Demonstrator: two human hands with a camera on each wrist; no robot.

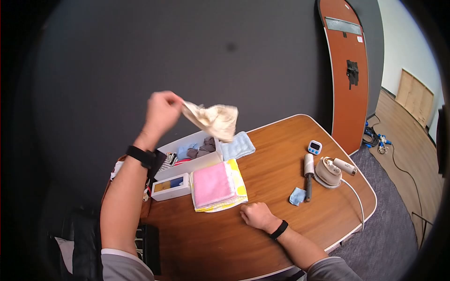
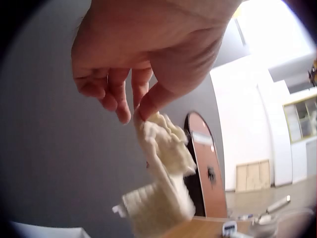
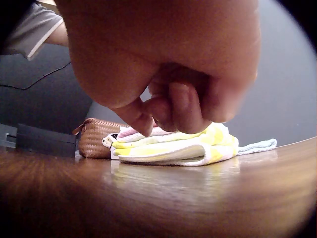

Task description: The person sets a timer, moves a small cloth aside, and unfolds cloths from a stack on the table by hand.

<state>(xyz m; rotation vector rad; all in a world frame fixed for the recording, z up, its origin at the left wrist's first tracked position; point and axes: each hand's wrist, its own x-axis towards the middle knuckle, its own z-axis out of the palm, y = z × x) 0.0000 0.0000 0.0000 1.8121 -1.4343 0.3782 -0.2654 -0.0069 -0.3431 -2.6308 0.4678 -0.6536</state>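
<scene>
Up in the air, my left hand (image 1: 161, 112) pinches one cream cloth (image 1: 215, 121) between thumb and fingers (image 2: 121, 106), above the white box (image 1: 187, 165). The cloth hangs crumpled, its long axis slanting away from my hand and down toward the box's far end. My right hand (image 1: 255, 216) rests on the worktop (image 1: 262, 187) with its fingers curled under, holding nothing, just in front of the folded stack.

That stack (image 1: 216, 186) sits just beside the box: one pink cloth on top, a yellow-and-white one under it. One blue towel (image 1: 238, 146) lies at the box's far end. The box holds several rolled pieces, blue and grey-brown, in a row. A smaller white box (image 1: 171, 186) beside it shows something yellow and something blue inside. Further right lie one lint roller (image 1: 308, 175), one small blue cloth (image 1: 297, 196), one timer (image 1: 315, 147) and a small iron (image 1: 329, 171).
</scene>
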